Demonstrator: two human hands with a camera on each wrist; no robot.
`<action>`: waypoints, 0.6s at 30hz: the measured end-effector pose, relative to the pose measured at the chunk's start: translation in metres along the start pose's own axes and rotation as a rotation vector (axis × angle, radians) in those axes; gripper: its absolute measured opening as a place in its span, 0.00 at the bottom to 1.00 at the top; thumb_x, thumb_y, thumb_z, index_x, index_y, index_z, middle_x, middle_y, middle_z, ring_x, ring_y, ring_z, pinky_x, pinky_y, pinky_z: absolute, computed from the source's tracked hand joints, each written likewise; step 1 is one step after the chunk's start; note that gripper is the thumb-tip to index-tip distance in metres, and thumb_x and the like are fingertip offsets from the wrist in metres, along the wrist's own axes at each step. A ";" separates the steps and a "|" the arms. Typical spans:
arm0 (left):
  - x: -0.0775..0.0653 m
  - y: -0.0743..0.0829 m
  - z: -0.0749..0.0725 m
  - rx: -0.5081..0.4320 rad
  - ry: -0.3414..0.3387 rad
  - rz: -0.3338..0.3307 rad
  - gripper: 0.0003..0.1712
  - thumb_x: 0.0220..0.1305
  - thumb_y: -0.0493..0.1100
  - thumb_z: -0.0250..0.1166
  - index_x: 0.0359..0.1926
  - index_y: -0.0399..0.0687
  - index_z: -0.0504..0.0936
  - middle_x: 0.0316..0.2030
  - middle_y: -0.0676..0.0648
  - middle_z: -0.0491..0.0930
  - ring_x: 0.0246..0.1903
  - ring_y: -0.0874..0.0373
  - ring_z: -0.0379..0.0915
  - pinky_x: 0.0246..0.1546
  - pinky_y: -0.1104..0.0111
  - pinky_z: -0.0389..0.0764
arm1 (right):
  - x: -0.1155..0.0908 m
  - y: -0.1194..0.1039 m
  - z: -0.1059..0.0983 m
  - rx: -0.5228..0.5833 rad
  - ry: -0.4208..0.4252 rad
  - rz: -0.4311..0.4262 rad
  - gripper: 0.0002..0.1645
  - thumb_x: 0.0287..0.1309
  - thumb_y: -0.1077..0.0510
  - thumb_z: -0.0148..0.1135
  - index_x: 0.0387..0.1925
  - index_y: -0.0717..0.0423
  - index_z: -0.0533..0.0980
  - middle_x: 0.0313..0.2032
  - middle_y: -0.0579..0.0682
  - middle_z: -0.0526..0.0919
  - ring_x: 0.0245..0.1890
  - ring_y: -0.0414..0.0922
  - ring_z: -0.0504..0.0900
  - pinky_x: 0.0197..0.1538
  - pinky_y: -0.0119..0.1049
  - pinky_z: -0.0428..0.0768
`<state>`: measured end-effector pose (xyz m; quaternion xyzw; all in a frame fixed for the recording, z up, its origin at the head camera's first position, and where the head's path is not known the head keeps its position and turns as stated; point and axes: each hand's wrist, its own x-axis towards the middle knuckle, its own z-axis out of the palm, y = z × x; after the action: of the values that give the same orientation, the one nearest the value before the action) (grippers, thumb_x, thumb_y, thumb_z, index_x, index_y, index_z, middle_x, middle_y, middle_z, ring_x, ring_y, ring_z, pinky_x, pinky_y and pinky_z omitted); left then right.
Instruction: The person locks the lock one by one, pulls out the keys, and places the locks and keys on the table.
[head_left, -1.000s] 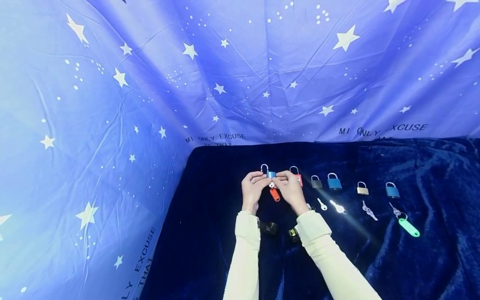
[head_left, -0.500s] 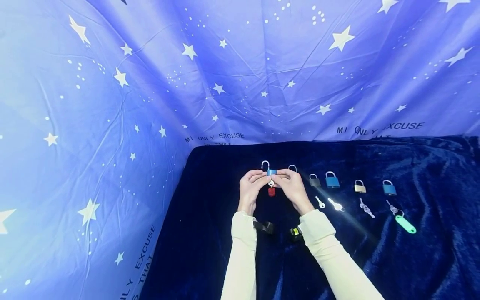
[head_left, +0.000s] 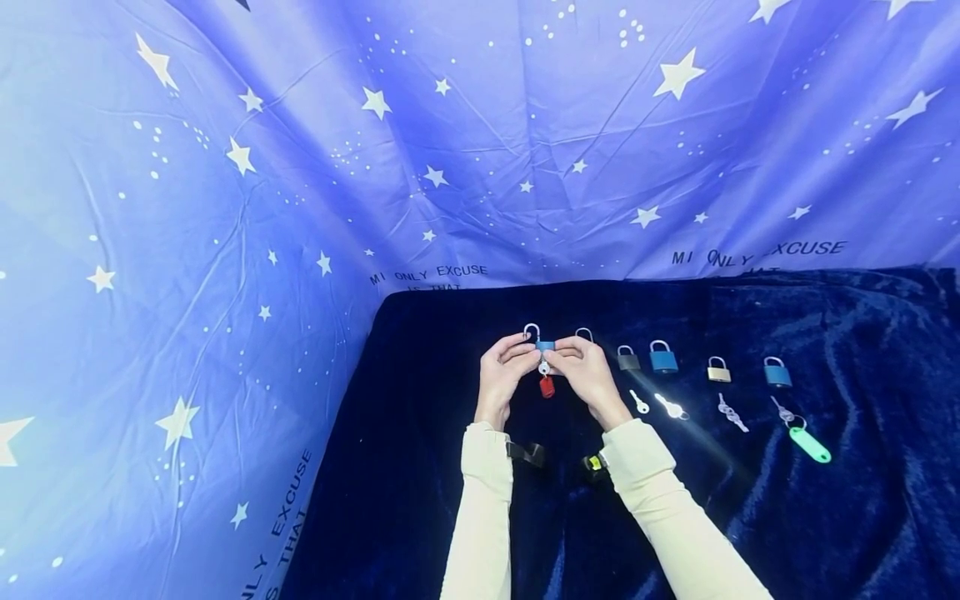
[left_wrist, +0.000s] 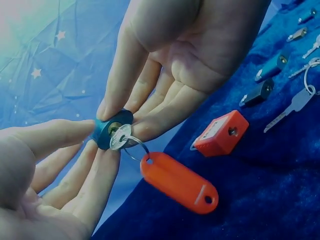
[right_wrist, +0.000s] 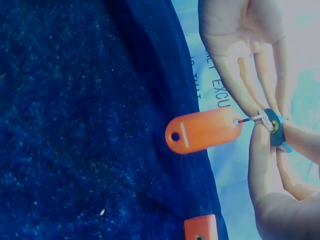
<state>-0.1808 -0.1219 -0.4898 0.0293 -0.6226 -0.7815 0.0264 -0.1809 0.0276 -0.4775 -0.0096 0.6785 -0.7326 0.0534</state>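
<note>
My left hand point(head_left: 504, 377) and right hand point(head_left: 588, 377) meet at a small blue padlock point(head_left: 545, 345), gripping its body between thumbs and fingers from both sides. Its silver shackle point(head_left: 532, 330) is released on one side and sticks up to the left of the body. A silver key point(left_wrist: 120, 138) sits at the keyhole on the underside. From the key's ring hangs an orange key tag point(left_wrist: 179, 182), loose below the fingers. In the right wrist view the same tag point(right_wrist: 204, 131) dangles beside the fingertips, and no finger is on the key.
Behind my right hand lies a red padlock point(left_wrist: 221, 133), mostly hidden in the head view. Further right are a dark padlock point(head_left: 628, 358), a blue one point(head_left: 663, 359), a brass one point(head_left: 718, 372) and another blue one point(head_left: 777, 374). Keys lie before them, one with a green tag point(head_left: 810, 445).
Both hands keep hold of the padlock, slightly higher than a second ago. The orange tag has swung and turned, and my right hand now covers more of the red padlock. The view has shifted a little.
</note>
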 end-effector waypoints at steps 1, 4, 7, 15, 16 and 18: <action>0.001 0.000 0.001 -0.008 0.002 -0.001 0.20 0.60 0.30 0.69 0.54 0.32 0.80 0.42 0.37 0.86 0.35 0.62 0.84 0.45 0.65 0.85 | 0.000 0.000 0.000 -0.008 0.002 0.003 0.20 0.63 0.67 0.63 0.52 0.78 0.70 0.33 0.53 0.84 0.28 0.31 0.83 0.40 0.27 0.84; 0.002 0.000 0.002 -0.014 0.003 -0.001 0.16 0.67 0.35 0.65 0.53 0.30 0.80 0.43 0.34 0.85 0.35 0.58 0.85 0.45 0.61 0.85 | 0.001 0.002 -0.001 -0.037 0.009 0.007 0.21 0.63 0.66 0.63 0.52 0.77 0.71 0.34 0.55 0.84 0.28 0.31 0.82 0.39 0.26 0.83; 0.003 0.001 0.003 0.011 0.022 0.003 0.18 0.70 0.42 0.63 0.49 0.29 0.82 0.44 0.34 0.85 0.37 0.55 0.86 0.45 0.61 0.85 | 0.002 0.004 -0.001 -0.068 0.008 0.008 0.20 0.63 0.66 0.63 0.51 0.76 0.72 0.36 0.58 0.83 0.29 0.31 0.82 0.39 0.26 0.83; 0.006 0.004 0.007 0.017 0.054 -0.015 0.14 0.63 0.44 0.70 0.41 0.36 0.83 0.37 0.41 0.87 0.34 0.60 0.83 0.40 0.66 0.85 | -0.002 0.004 0.000 -0.174 -0.060 -0.019 0.18 0.65 0.64 0.61 0.52 0.73 0.73 0.42 0.63 0.83 0.34 0.34 0.83 0.41 0.28 0.82; 0.006 0.004 0.007 0.014 0.051 -0.017 0.15 0.62 0.43 0.71 0.43 0.36 0.82 0.36 0.44 0.87 0.34 0.61 0.82 0.39 0.67 0.85 | -0.003 0.003 0.000 -0.182 -0.064 -0.025 0.18 0.65 0.63 0.61 0.52 0.72 0.73 0.42 0.63 0.83 0.34 0.34 0.83 0.41 0.28 0.82; 0.006 0.004 0.008 0.011 0.038 -0.017 0.19 0.62 0.42 0.70 0.49 0.33 0.79 0.36 0.47 0.87 0.34 0.62 0.83 0.39 0.68 0.85 | -0.004 0.004 0.000 -0.190 -0.077 -0.056 0.18 0.65 0.63 0.61 0.51 0.72 0.73 0.42 0.63 0.83 0.34 0.34 0.83 0.40 0.27 0.81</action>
<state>-0.1877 -0.1158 -0.4842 0.0494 -0.6259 -0.7777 0.0313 -0.1765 0.0273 -0.4808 -0.0619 0.7417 -0.6654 0.0577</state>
